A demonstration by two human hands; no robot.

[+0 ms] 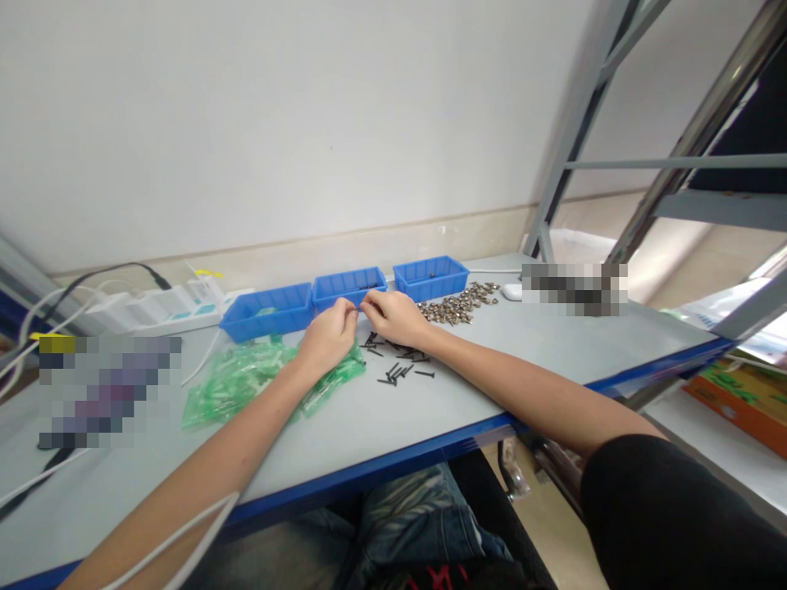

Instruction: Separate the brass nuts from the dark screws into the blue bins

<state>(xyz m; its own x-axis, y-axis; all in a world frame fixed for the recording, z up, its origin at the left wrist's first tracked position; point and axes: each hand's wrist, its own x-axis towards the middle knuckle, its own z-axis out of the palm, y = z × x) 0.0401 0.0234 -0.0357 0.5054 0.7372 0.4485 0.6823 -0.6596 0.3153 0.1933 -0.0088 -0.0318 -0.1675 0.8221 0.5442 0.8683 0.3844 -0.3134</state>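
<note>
My left hand (330,334) is closed in a pinch over the edge of the green plastic bags (243,378), which hold pale pieces. Almost touching it, my right hand (397,318) pinches too, above a scatter of black screws (397,374). Whatever sits between the fingertips is too small to make out. To the right of the right hand lies a heap of small shiny brass-coloured metal parts (461,306). Just behind both hands stands the middle blue bin (348,287), with a few dark pieces inside.
A left blue bin (267,314) and a right blue bin (430,279) flank the middle one along the wall. A power strip with chargers (166,307) and cables fills the left back. A small white case (511,292) lies at right. The table has a blue front edge (393,467).
</note>
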